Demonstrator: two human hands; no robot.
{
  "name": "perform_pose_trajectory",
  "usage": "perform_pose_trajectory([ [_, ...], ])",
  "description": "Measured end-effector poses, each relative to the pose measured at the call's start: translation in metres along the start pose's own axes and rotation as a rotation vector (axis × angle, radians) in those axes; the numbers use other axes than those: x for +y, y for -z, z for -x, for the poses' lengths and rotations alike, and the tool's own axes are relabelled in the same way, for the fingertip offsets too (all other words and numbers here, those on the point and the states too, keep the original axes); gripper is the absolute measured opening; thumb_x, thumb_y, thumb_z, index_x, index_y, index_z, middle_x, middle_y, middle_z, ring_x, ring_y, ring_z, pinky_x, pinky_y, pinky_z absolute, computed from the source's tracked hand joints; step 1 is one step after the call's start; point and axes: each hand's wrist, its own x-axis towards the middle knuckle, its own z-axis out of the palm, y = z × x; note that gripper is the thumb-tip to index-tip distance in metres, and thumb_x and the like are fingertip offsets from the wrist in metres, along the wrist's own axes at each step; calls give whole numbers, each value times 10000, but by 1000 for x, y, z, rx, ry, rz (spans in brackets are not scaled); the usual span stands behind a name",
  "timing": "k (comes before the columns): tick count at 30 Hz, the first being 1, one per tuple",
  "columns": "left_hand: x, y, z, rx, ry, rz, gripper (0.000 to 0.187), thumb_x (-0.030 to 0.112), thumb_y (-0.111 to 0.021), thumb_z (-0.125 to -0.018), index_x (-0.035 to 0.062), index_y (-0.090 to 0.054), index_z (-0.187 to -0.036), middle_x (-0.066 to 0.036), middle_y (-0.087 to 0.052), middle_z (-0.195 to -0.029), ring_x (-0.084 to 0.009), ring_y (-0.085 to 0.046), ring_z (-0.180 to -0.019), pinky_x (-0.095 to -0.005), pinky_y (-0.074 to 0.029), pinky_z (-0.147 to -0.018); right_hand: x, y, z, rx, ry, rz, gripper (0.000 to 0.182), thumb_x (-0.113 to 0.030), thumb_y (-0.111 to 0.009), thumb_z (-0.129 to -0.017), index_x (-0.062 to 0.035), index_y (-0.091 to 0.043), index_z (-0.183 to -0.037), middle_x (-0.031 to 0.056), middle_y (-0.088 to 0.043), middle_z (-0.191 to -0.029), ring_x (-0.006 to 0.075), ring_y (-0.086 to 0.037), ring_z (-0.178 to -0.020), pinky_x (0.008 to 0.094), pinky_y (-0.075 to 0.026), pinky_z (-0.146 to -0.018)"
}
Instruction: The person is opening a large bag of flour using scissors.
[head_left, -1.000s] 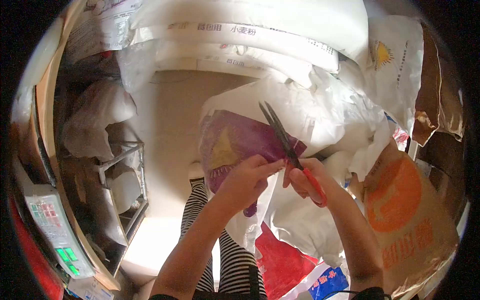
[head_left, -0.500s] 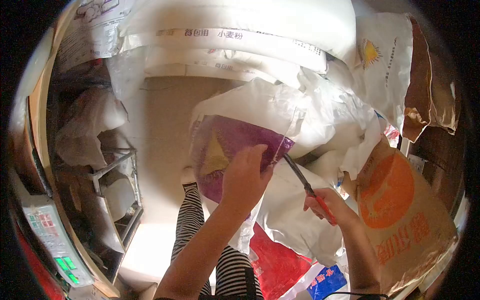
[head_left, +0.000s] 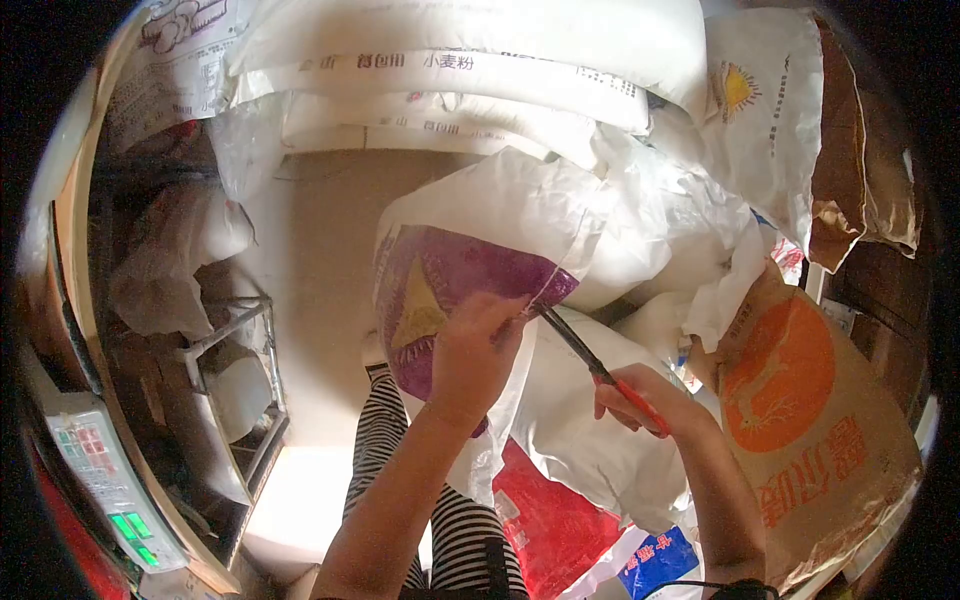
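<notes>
My left hand (head_left: 478, 350) is closed on a white plastic sack (head_left: 500, 190) that bears a purple panel with a yellow shape. Its fingers pinch the sack near the panel's right edge. My right hand (head_left: 645, 400) grips the red handles of dark-bladed scissors (head_left: 580, 347). The blades point up and to the left, and their tips touch the sack's edge beside my left fingers. Whether the blades are parted is hard to tell. Below my hands lies a red printed bag (head_left: 555, 520).
Stacked white flour sacks (head_left: 450, 80) lie at the back. A brown paper sack with an orange circle (head_left: 780, 380) stands at the right. On the left are a metal frame (head_left: 235, 325) and a scale with a green display (head_left: 115, 490). Striped trouser legs (head_left: 475, 540) show below.
Both hands and the scissors have moved slightly left. The scissor tips are now nearer my left fingers, at the sack's edge.
</notes>
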Motion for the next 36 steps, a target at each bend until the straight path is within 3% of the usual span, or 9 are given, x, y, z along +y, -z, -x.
perform_pose_trajectory([
  [6,-3,2,-1,30,-23,-32,136,14,-657,-752,33,-666,-886,-123,-615,-849,-300,-612,-786,-380,-498,-695,1,-3,-16,-26,14,-3,454,-431,-532,-893,-8,-590,-739,-5,-437,-482,87,-401,-401,250,-311,-391],
  [9,-5,0,0,38,-28,-54,141,22,-656,-752,43,-666,-892,-120,-613,-847,-301,-612,-793,-385,-500,-698,11,-12,-25,-96,25,-213,489,-518,-574,-865,-50,-597,-725,-7,-462,-498,95,-419,-389,257,-304,-363],
  [12,-4,1,-1,30,-96,-170,113,23,-651,-779,11,-662,-891,-131,-623,-885,-272,-638,-782,-339,-514,-691,6,-29,-24,-72,-7,-272,469,-495,-577,-875,-51,-584,-725,-5,-447,-486,98,-424,-386,256,-308,-355],
  [16,-3,3,-1,-29,-118,-174,118,19,-639,-780,16,-657,-896,-138,-621,-881,-297,-630,-782,-360,-509,-692,-5,-37,-16,126,-31,-159,448,-469,-596,-868,-47,-581,-720,-2,-463,-491,98,-428,-381,256,-308,-354],
  [25,2,2,2,-34,2,19,246,20,-620,-797,33,-655,-1040,-145,-604,-884,-312,-608,-801,-374,-492,-710,-12,-12,3,77,5,-80,449,-469,-574,-873,-42,-592,-735,-12,-439,-485,90,-421,-411,255,-317,-404],
  [28,1,3,0,-26,11,51,265,12,-617,-800,36,-652,-1061,-144,-603,-887,-303,-608,-800,-367,-490,-705,-13,-7,12,21,-27,-26,429,-423,-505,-906,-28,-559,-749,-5,-430,-482,77,-351,-365,248,-258,-347],
  [33,0,3,2,-26,6,19,271,-3,-610,-795,39,-652,-1059,-137,-597,-890,-297,-607,-803,-365,-492,-698,-8,-8,5,30,-44,-40,457,-481,-553,-877,-49,-582,-730,-22,-432,-500,80,-397,-417,249,-293,-393],
  [36,-2,5,1,-23,-56,-49,232,-1,-610,-816,27,-649,-1044,-113,-595,-875,-217,-613,-749,-297,-492,-646,2,-9,-2,45,-27,-57,471,-510,-584,-858,-60,-597,-722,-34,-433,-512,74,-406,-437,246,-313,-411],
])
